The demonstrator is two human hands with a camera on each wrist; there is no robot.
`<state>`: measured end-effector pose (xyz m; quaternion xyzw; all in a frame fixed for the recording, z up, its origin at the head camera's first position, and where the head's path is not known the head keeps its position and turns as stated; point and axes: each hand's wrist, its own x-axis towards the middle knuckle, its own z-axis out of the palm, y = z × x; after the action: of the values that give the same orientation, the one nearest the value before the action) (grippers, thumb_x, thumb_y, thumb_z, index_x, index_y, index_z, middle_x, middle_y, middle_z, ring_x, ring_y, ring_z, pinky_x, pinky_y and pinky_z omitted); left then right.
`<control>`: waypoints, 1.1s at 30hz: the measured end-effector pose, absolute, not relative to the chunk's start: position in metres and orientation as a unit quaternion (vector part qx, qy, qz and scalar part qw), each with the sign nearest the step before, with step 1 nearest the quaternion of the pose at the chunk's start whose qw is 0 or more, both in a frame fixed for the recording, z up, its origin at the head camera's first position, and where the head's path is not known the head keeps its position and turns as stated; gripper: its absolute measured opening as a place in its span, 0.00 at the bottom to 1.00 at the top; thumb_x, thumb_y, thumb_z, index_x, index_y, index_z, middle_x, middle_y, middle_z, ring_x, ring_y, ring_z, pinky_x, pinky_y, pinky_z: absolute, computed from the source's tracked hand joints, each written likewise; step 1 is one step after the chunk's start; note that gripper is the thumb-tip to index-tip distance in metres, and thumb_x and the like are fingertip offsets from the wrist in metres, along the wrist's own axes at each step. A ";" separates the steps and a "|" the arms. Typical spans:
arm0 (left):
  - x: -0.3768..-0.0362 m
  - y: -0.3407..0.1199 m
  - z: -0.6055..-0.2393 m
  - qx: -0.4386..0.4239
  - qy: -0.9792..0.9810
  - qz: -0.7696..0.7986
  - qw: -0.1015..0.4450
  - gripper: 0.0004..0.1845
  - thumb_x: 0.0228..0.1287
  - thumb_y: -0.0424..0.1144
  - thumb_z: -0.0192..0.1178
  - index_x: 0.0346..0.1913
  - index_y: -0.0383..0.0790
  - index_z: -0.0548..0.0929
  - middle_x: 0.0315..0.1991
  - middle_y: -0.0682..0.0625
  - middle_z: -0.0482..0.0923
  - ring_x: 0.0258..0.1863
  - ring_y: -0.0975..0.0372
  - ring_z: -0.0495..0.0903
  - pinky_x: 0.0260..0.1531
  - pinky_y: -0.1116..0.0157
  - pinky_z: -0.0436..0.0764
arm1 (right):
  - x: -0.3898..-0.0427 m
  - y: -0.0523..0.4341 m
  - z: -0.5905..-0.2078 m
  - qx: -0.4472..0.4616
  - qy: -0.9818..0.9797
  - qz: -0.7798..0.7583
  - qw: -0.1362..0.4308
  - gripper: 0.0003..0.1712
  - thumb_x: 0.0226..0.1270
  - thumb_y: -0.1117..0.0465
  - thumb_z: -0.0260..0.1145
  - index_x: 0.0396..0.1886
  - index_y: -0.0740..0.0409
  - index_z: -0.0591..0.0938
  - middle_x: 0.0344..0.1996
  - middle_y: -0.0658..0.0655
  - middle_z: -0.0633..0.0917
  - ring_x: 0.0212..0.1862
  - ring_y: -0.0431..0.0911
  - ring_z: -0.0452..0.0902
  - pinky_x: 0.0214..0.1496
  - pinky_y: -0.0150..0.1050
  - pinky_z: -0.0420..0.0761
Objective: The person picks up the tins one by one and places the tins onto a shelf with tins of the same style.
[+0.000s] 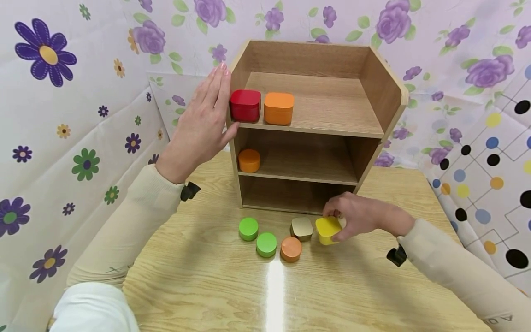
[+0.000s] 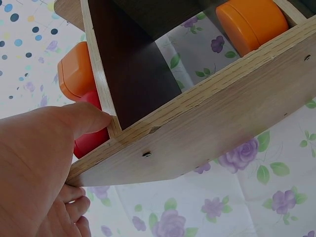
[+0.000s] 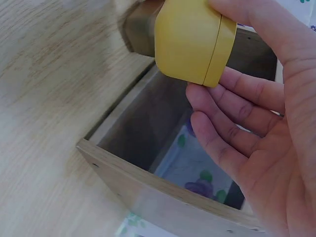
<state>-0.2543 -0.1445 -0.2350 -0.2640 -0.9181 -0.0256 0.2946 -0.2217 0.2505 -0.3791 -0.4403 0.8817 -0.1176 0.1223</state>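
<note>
Both arms wear long, close-fitting sleeves of cream-coloured ribbed knit fabric — the left sleeve [image 1: 124, 226] and the right sleeve [image 1: 460, 272] each end in a snug cuff at the wrist. A small black clip-like camera mount sits at each cuff, one at the left wrist [image 1: 189, 191] and one at the right wrist [image 1: 397, 256], and faint dark lettering shows on the right sleeve near the frame's lower edge. The left hand [image 1: 203, 122] has fingernails with pale pink polish — the right hand [image 1: 356, 216] shows bare, unadorned fingers with no rings.
</note>
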 end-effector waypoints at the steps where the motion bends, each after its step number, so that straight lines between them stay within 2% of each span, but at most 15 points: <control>1: -0.254 -0.144 -0.235 -0.264 -0.918 -0.025 0.295 0.50 0.75 0.43 0.60 0.84 0.27 0.40 0.87 0.35 0.40 0.88 0.45 0.44 0.88 0.55 0.43 | -0.221 0.250 -0.376 -0.440 0.882 -0.117 0.124 0.24 0.53 0.47 0.84 0.44 0.54 0.87 0.40 0.46 0.87 0.40 0.37 0.82 0.46 0.33 0.88; 13: -0.254 -0.144 -0.235 -0.265 -0.917 -0.022 0.297 0.51 0.75 0.43 0.61 0.84 0.27 0.40 0.87 0.35 0.40 0.87 0.45 0.45 0.88 0.55 0.43 | -0.212 0.244 -0.340 -0.455 0.878 -0.107 0.108 0.26 0.54 0.47 0.83 0.46 0.56 0.86 0.41 0.46 0.87 0.40 0.35 0.83 0.44 0.32 0.88; 21: -0.254 -0.144 -0.234 -0.263 -0.919 -0.021 0.294 0.51 0.75 0.44 0.61 0.84 0.27 0.39 0.87 0.35 0.40 0.87 0.45 0.44 0.88 0.55 0.43 | -0.207 0.237 -0.309 -0.455 0.879 -0.107 0.096 0.25 0.54 0.49 0.83 0.46 0.56 0.87 0.42 0.47 0.88 0.40 0.36 0.83 0.45 0.38 0.91; 25: -0.254 -0.144 -0.235 -0.264 -0.919 -0.023 0.291 0.51 0.75 0.43 0.61 0.84 0.27 0.39 0.87 0.35 0.40 0.88 0.45 0.44 0.88 0.54 0.44 | -0.205 0.232 -0.295 -0.453 0.881 -0.098 0.092 0.24 0.54 0.48 0.83 0.46 0.54 0.86 0.41 0.46 0.87 0.39 0.34 0.82 0.45 0.36 0.90; 33: -0.253 -0.144 -0.235 -0.265 -0.917 -0.020 0.297 0.51 0.74 0.43 0.62 0.84 0.27 0.40 0.87 0.35 0.41 0.87 0.45 0.44 0.88 0.54 0.44 | -0.206 0.226 -0.265 -0.460 0.881 -0.096 0.057 0.26 0.53 0.48 0.84 0.47 0.56 0.87 0.43 0.48 0.88 0.40 0.35 0.83 0.46 0.36 0.89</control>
<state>-0.2532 -0.1438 -0.2351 -0.2645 -0.9174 -0.0197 0.2968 -0.2056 0.2264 -0.2645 -0.4605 0.8807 -0.0955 0.0567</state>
